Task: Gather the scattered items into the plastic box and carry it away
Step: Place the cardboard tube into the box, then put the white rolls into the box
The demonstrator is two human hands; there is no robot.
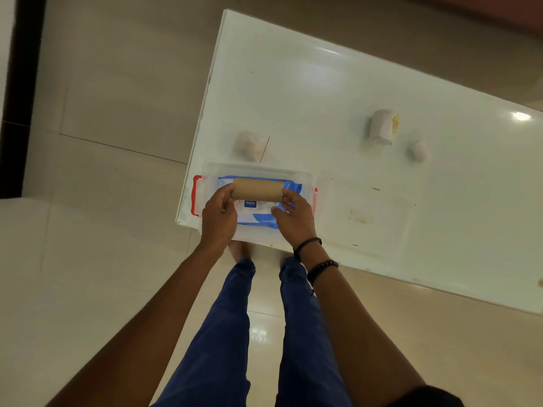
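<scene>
A clear plastic box with red side latches sits at the near left corner of the white table. Inside it lies a blue and white wipes pack. Over the pack I hold a brown cardboard tube lying sideways: my left hand grips its left end and my right hand its right end. A pale wrapped bundle rests just beyond the box. Farther right stand a white roll with a yellow label and a small white ball.
The clear box lid lies flat on the table to the right of the box. Glossy tiled floor surrounds the table, and a dark doorframe runs along the far left. My legs in blue trousers stand at the table's near edge.
</scene>
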